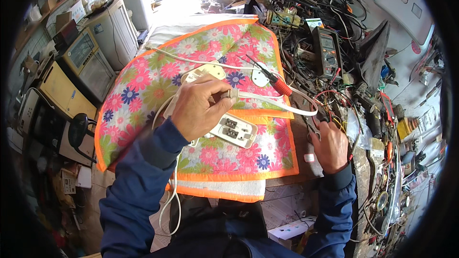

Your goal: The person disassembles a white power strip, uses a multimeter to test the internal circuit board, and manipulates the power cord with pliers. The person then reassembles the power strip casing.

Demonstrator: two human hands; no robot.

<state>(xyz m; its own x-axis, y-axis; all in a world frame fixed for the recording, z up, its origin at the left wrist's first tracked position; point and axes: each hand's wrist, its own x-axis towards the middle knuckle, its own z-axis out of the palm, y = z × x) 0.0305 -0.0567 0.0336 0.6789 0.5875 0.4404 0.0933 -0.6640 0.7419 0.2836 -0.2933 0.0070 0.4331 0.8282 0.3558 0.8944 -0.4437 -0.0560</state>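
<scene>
Wire clutter probably hemming right hand

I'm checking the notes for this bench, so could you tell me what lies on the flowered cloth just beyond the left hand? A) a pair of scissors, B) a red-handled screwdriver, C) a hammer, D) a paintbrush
B: a screwdriver with a red handle lies on the flowered cloth, just past the left hand, which grips a white cable.
</scene>
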